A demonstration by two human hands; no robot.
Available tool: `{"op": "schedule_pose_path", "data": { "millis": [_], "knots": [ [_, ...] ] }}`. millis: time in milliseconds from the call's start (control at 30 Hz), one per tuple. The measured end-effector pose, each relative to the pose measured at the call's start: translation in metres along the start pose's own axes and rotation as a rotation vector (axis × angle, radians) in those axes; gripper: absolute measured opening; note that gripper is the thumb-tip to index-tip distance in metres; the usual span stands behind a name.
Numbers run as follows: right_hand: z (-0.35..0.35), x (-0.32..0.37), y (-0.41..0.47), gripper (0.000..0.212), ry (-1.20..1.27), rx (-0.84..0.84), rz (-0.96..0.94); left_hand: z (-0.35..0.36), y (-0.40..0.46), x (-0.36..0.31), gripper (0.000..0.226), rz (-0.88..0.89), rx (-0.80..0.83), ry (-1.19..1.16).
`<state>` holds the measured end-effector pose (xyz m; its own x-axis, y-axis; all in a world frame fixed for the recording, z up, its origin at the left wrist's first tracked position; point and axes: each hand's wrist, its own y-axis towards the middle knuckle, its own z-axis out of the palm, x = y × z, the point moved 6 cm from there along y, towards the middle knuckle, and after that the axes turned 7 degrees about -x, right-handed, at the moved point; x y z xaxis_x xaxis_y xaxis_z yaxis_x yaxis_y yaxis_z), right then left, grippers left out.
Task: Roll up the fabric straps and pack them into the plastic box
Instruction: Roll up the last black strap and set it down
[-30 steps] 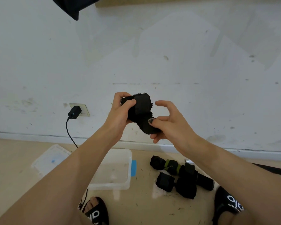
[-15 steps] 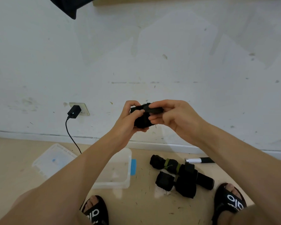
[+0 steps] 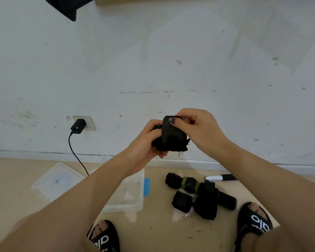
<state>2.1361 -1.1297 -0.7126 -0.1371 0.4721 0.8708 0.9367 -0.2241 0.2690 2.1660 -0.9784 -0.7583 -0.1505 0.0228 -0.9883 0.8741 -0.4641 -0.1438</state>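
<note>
The strap is black fabric, partly rolled, with frayed threads at its lower edge; it is held in the air above the box. The left hand grips the rolled part from below, and the right hand pinches the loose end over the top, thumb on the cloth. The box is clear plastic, open, on the floor; the left forearm hides much of it. Right of the box lies a pile of rolled straps, perhaps five, too dark to count surely. Left of it lies the lid
</note>
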Motion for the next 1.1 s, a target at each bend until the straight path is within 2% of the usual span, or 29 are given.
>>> {"op": "schedule_pose_path", "data": {
  "millis": [200, 367, 533, 700, 833, 967, 1100],
  "knots": [
    [0.013, -0.012, -0.001, 0.017, 0.027, -0.062, 0.115, -0.002, -0.003, -0.001, 0.02, 0.021, -0.032, 0.017],
    [0.026, -0.014, -0.011, 0.014, 0.159, -0.069, 0.229, 0.0, -0.007, 0.003, 0.023, 0.033, -0.058, 0.046],
    [0.034, -0.025, -0.016, 0.016, 0.235, -0.152, 0.363, 0.002, -0.006, 0.005, 0.038, 0.027, -0.106, 0.079],
    [0.039, -0.035, -0.014, 0.008, 0.299, -0.239, 0.451, 0.001, -0.002, 0.01, 0.013, 0.034, -0.166, 0.14],
    [0.041, -0.043, -0.013, 0.012, 0.288, -0.269, 0.486, 0.001, -0.002, 0.013, 0.006, 0.002, -0.204, 0.173],
    [0.048, -0.056, -0.019, 0.018, 0.208, -0.244, 0.513, 0.0, -0.005, 0.025, 0.012, -0.048, -0.131, 0.383],
    [0.053, -0.074, -0.026, 0.015, 0.195, -0.231, 0.607, 0.003, -0.014, 0.029, 0.02, -0.058, -0.037, 0.498]
  ]
}}
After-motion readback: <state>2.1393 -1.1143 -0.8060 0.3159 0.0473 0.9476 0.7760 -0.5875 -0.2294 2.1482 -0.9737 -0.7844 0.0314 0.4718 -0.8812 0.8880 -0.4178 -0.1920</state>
